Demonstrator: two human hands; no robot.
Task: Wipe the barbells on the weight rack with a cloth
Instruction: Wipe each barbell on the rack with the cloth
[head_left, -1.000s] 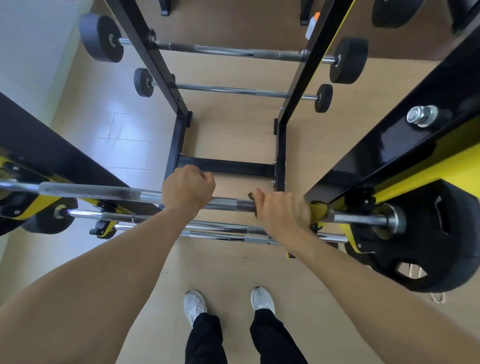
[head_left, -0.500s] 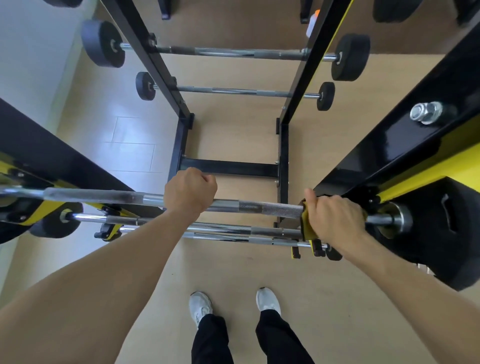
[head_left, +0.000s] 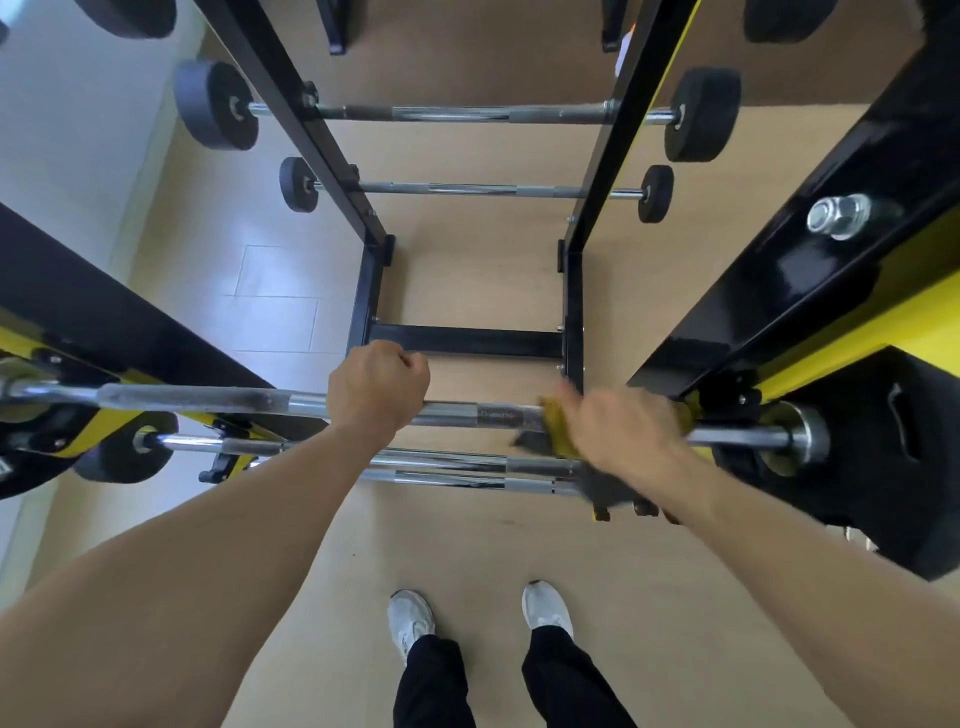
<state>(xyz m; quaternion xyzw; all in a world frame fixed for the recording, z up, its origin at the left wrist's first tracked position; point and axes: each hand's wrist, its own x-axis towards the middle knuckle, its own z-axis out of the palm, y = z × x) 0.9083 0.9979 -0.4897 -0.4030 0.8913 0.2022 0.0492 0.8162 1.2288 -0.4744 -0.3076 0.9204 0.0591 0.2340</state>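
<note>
Across one barbell (head_left: 208, 399): two hands, left hand (head_left: 378, 384), right hand (head_left: 626, 428), one cloth (head_left: 556, 428).

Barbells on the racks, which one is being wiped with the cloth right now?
The nearest, topmost barbell: the left hand grips its shaft while the right hand holds the yellow cloth around it. The others go untouched.

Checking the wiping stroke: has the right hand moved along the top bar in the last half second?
Yes. The right hand with the cloth slid left, away from the black weight plate.
</note>
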